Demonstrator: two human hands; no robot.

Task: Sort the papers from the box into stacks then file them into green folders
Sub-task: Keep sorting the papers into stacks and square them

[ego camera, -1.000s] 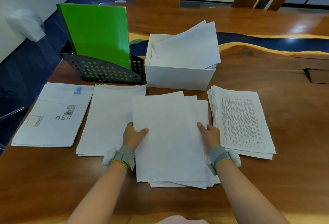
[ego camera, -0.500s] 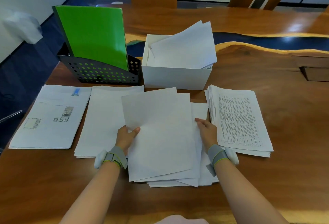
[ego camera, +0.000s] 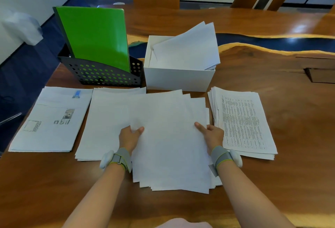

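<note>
A loose pile of blank white sheets (ego camera: pixel 170 137) lies in front of me on the wooden table. My left hand (ego camera: pixel 129 138) grips its left edge, thumb on top. My right hand (ego camera: pixel 212 134) holds the right edge, thumb on top of the top sheet. Three other stacks lie flat: one with pictures (ego camera: pixel 52 119) at the left, a blank one (ego camera: pixel 105 119) beside it, and a text-printed one (ego camera: pixel 243 120) at the right. Behind them a white box (ego camera: pixel 178 78) holds more papers (ego camera: pixel 188 50). Green folders (ego camera: pixel 94 35) stand in a black perforated holder (ego camera: pixel 101 75).
The table's left edge (ego camera: pixel 52 75) runs close beside the picture stack and the holder. A dark recessed hatch (ego camera: pixel 320 75) sits in the tabletop at the far right. Bare wood (ego camera: pixel 293 155) stretches to the right of the printed stack.
The top sheets of the held pile have swung from tilted left to squarer over the pile. Both hands stayed on the pile's edges.
</note>
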